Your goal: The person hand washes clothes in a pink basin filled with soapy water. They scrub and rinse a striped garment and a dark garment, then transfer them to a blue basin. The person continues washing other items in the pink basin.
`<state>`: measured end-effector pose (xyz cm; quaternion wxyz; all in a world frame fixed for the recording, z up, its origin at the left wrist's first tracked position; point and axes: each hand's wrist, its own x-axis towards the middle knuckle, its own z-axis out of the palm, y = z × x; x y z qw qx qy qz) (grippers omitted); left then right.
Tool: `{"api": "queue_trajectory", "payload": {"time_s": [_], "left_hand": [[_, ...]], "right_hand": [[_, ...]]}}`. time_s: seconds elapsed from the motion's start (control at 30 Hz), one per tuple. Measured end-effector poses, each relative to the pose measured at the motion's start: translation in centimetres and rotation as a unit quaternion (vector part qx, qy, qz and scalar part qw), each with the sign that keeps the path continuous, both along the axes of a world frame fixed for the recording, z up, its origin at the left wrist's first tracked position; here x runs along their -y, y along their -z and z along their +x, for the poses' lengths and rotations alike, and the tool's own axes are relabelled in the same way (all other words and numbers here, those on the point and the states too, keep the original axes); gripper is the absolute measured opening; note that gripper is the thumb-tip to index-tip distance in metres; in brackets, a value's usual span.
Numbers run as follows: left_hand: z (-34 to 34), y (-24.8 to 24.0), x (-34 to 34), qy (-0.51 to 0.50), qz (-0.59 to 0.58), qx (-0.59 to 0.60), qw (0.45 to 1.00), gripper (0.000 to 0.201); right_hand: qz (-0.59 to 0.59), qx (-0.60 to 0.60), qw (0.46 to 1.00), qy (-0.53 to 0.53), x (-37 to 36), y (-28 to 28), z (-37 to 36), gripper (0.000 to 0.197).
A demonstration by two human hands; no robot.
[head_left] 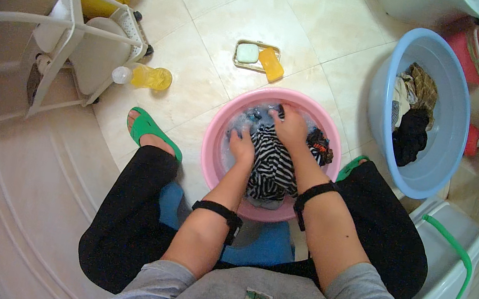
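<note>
Between my knees stands a pink basin (209,145) with sudsy water and wet clothes in it. A black-and-white striped garment (274,164) is bunched across its middle. My right hand (290,126) is closed on the upper end of this garment, its fingertips partly in the folds. At the garment's left edge my left hand (243,146) dips into the suds, fingers curled against the fabric and partly hidden. A dark cloth with orange marks (318,144) lies by the basin's right wall. Dark bluish fabric (254,113) shows through the foam at the far side.
Beyond the basin, a soap dish (239,64) holds a pale green soap bar (247,53) and an orange bar (271,65). A bottle of yellow liquid (152,77) lies near a white rack (65,25). At right are a blue tub (378,102) with clothes and a green hose (456,243).
</note>
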<state>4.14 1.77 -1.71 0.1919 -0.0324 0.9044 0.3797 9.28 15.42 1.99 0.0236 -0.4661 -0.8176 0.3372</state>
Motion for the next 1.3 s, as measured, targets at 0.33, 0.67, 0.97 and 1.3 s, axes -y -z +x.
{"api": "queue_trajectory", "payload": {"time_s": [0.33,0.67,0.97,1.3], "left_hand": [[1.6,-4.7,1.5,-0.099,0.148,0.068,0.982,0.051],[0.0,0.7,-0.6,0.081,-0.075,0.036,0.993,0.043],[-1.7,-1.7,0.7,0.058,0.082,0.075,0.992,0.039],[-0.3,-14.3,2.8,-0.008,0.302,0.106,0.947,0.044]], "right_hand": [[-0.02,-0.029,0.999,-0.015,1.4,-2.2,2.9,0.039],[-0.026,0.151,0.985,-0.073,0.3,-1.1,-0.9,0.037],[-0.061,0.031,0.998,-0.002,-0.1,-1.7,0.0,0.034],[-0.189,-0.268,0.93,0.166,2.1,-8.7,7.2,0.044]]}}
